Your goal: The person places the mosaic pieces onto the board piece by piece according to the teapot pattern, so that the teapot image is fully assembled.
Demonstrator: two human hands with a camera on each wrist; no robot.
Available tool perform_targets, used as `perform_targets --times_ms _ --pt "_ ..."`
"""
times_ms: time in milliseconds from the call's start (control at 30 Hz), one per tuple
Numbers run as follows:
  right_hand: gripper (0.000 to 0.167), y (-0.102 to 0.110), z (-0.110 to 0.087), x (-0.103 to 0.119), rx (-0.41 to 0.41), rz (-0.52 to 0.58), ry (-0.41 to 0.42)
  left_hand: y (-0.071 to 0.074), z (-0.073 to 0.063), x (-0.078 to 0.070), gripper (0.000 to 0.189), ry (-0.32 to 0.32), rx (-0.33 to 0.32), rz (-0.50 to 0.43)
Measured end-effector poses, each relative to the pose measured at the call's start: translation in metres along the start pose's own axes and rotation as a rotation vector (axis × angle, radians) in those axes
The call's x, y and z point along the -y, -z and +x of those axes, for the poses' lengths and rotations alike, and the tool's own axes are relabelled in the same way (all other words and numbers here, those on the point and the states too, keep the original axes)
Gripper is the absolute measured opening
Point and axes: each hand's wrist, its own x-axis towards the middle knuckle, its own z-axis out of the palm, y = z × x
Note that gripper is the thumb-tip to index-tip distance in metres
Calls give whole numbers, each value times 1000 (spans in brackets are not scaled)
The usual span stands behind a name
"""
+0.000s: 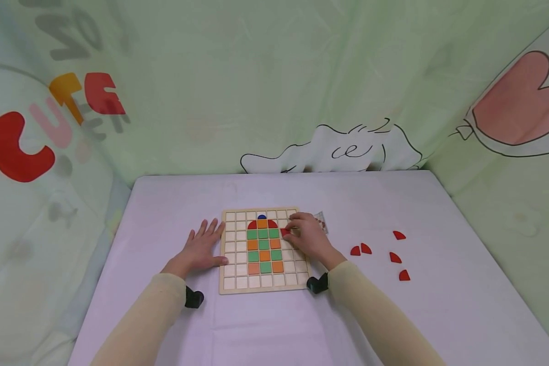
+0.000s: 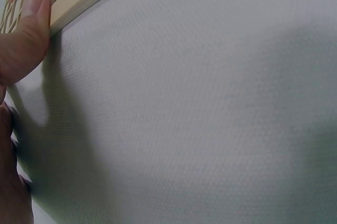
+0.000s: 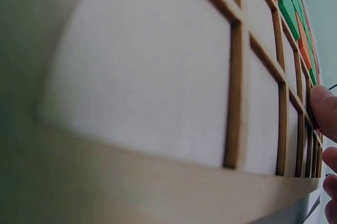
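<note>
A wooden grid board [image 1: 266, 291] lies on the table, with green squares [image 1: 263, 244] and orange squares [image 1: 265, 255] set in its middle columns. Above them, red quarter-circle pieces [image 1: 252, 224] flank an orange square, and a blue half-circle piece [image 1: 262, 217] tops it. My left hand [image 1: 201, 249] lies spread at the board's left side, thumb [image 2: 32, 16] over the frame in the left wrist view. Over the right-hand columns, my right hand [image 1: 310, 235] pinches a red quarter-circle piece [image 1: 284, 232] between thumb and fingers. In the right wrist view that piece is mostly hidden behind the thumb [image 3: 324, 108].
Several loose red quarter-circle pieces [image 1: 395, 257] lie scattered on the table to the right. A small printed card [image 1: 321, 222] sits beyond the right hand, partly covered by it. Light fabric walls [image 1: 274, 91] enclose the table at the back and sides.
</note>
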Motion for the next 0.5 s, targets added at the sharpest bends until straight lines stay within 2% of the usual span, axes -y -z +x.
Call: perform_targets --times_ms 500 --pt "17 0 -1 2 -19 -6 -2 1 0 1 105 -3 -4 -5"
